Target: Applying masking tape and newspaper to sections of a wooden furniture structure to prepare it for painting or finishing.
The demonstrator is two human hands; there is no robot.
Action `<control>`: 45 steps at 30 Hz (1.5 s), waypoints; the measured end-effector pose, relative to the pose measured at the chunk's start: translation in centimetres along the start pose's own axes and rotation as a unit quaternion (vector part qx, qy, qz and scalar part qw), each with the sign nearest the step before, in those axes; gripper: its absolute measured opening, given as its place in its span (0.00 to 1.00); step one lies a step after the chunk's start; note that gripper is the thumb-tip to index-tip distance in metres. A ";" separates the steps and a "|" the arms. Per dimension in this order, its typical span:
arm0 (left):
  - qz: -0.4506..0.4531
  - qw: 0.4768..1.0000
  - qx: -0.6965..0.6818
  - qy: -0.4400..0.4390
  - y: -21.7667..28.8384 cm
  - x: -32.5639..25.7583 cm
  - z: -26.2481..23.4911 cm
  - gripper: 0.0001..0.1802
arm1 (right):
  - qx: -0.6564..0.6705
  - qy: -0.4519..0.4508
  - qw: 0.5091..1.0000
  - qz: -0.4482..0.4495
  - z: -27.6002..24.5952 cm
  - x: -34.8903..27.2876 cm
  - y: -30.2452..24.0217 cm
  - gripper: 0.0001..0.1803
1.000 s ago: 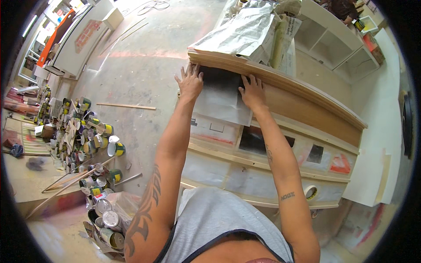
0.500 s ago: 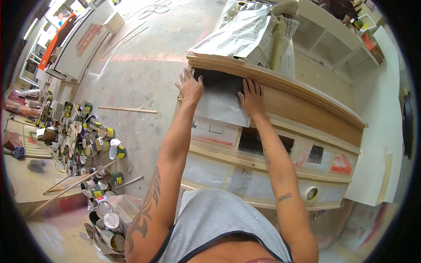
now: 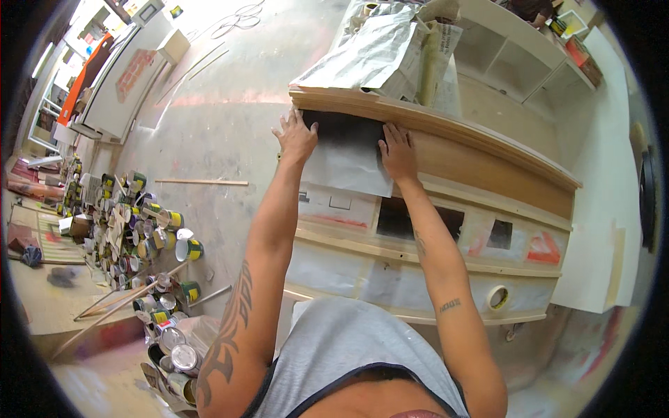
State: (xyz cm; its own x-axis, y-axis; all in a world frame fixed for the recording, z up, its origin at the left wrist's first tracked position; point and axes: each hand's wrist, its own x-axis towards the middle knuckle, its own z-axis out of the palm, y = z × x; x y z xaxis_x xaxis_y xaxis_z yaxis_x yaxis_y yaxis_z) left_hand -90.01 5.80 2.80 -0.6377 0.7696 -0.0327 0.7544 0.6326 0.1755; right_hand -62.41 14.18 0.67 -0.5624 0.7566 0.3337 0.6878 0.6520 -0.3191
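Observation:
A sheet of paper (image 3: 345, 164), black along its top and pale grey lower down, lies against the upper wooden panel of a long cabinet front (image 3: 481, 164). My left hand (image 3: 298, 141) presses on the sheet's upper left corner, fingers spread, close to the cabinet's left end. At the right edge of the sheet rests my right hand (image 3: 399, 157), its fingers stretched flat up toward the wooden ledge (image 3: 418, 115). Neither hand grips anything. The sheet's lower edge hangs over the rail below.
Newspaper (image 3: 387, 52) covers things on top of the cabinet. Below are masked panels with dark rectangles (image 3: 500, 235) and a tape roll (image 3: 499, 297). Many paint cans (image 3: 188, 249) crowd the floor at left, near a wooden strip (image 3: 202, 182). A white board (image 3: 599, 209) stands at right.
The view has shifted slightly. Both hands stay at the same edges of the paper sheet, and the sheet keeps its place under the ledge.

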 end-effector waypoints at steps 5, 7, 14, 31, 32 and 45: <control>0.009 0.999 -0.014 -0.037 0.0 -0.6 -0.7 0.45 | -0.024 -0.040 0.999 -0.026 -1.4 -0.9 3.0 0.30; 0.010 0.998 -0.032 -0.046 0.2 -0.7 -1.0 0.45 | -0.040 -0.069 0.996 -0.028 -2.5 -1.2 3.7 0.31; 0.003 0.998 -0.031 -0.058 -0.4 -0.3 -1.1 0.45 | -0.087 -0.090 0.991 0.036 -3.5 -2.2 4.3 0.32; 0.128 0.990 -0.012 0.051 -0.1 -6.4 1.8 0.37 | 0.178 0.130 0.968 0.120 -10.5 -18.8 7.0 0.16; 0.193 0.977 -0.034 0.085 -0.1 -8.8 1.7 0.34 | 0.163 0.160 0.964 0.139 -12.9 -21.8 6.7 0.15; 0.381 0.827 -0.383 -0.155 3.6 -35.6 2.0 0.17 | -0.018 0.084 0.894 0.440 -23.3 -49.0 11.3 0.25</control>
State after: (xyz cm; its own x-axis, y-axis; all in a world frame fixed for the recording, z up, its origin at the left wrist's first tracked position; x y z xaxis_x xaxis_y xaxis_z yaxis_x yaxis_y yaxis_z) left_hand -64.29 -19.19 2.59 0.1387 0.9796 0.1451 0.5223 -0.1969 0.8297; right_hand -16.40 -16.70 1.38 0.2795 0.9552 0.0969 0.8459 -0.1972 -0.4956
